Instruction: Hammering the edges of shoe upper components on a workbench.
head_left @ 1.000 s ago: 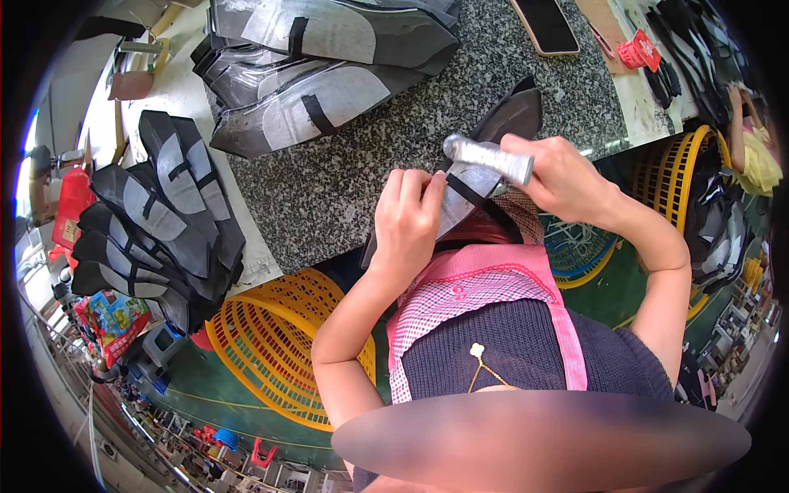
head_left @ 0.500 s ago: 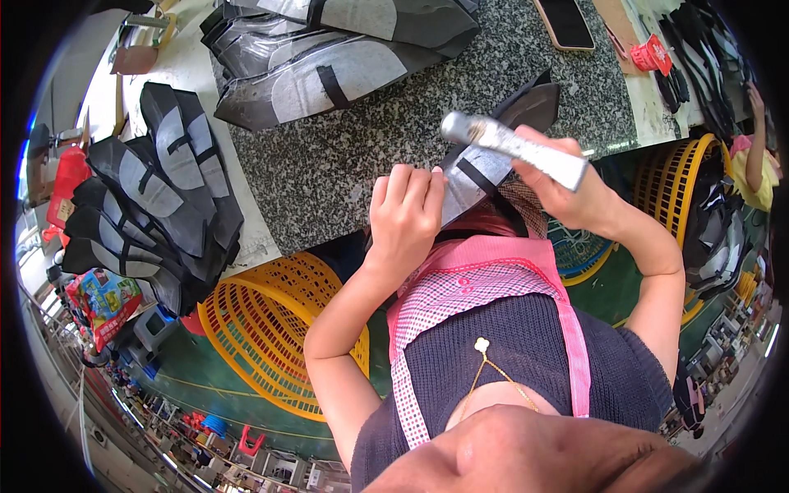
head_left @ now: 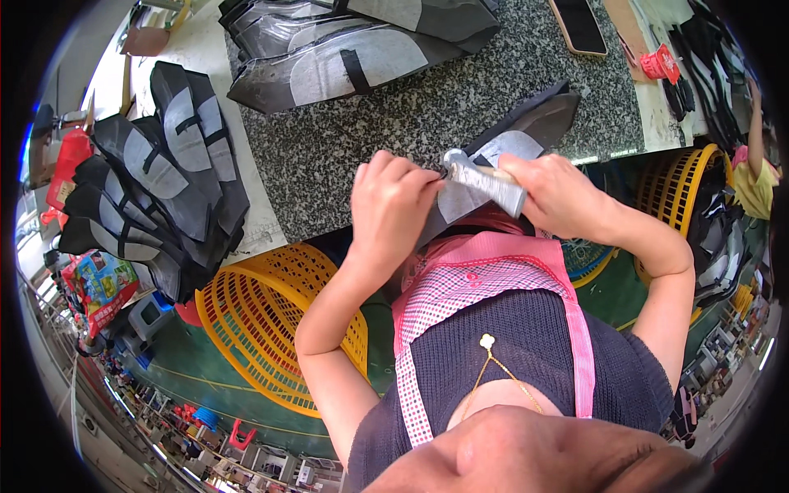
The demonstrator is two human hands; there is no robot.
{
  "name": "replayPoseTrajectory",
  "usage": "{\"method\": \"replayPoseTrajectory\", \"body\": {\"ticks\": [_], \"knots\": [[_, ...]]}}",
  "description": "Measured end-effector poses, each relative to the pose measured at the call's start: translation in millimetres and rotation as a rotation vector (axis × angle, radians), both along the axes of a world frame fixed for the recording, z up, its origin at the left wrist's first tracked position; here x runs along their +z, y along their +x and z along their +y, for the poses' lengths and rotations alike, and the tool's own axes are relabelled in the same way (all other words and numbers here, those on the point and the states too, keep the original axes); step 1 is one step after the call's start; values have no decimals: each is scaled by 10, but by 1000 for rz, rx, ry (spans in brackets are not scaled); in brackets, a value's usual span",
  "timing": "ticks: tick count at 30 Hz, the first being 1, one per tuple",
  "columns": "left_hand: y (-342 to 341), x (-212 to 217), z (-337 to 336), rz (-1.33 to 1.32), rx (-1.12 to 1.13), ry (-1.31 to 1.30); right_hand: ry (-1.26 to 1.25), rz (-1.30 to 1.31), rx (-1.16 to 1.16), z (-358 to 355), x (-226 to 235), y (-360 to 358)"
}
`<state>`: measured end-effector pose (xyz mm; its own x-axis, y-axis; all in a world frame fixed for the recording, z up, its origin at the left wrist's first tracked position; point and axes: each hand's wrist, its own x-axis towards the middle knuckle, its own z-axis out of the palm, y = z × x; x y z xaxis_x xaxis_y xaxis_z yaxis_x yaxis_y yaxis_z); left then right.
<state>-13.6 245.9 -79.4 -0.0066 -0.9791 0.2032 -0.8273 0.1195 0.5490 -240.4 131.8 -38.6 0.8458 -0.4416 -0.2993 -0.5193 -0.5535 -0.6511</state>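
My right hand (head_left: 563,193) is closed round the short handle of a metal hammer (head_left: 493,189). The hammer's round end rests on or just over a black and grey flat piece (head_left: 509,146), close to my left fingertips. That piece, which looks like a shoe upper, lies slantwise at the near edge of the speckled stone slab (head_left: 329,156). My left hand (head_left: 390,201) is closed, with its fingers bent and pinched at the piece's left edge. Its fingertips partly hide what they grip. The hammer covers the middle of the piece.
A stack of similar pieces (head_left: 362,62) lies at the slab's far side, and another pile (head_left: 164,172) on the left. A phone (head_left: 579,29) lies at the far right. Yellow baskets (head_left: 271,329) (head_left: 666,193) stand below the table, left and right. A person (head_left: 752,185) is at the far right.
The hammer has come down and leftward from above the piece to beside my left fingertips. My left hand has shifted slightly left. The whole view has moved a little.
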Motion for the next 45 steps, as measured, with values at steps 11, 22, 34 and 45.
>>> {"method": "replayPoseTrajectory", "body": {"ticks": [11,22,34,45], "knots": [[54,-22,74,-7,-105,-56,-36,-106,-2,48,-10,-7],[-234,-78,-288,120,-52,-55,-33,-137,-221,44,86,-261],[-242,-36,-64,-349,-232,-145,35,-101,-132,-85,74,-173],[-15,-27,-177,81,-60,30,43,-35,-23,-80,7,-100]]}}
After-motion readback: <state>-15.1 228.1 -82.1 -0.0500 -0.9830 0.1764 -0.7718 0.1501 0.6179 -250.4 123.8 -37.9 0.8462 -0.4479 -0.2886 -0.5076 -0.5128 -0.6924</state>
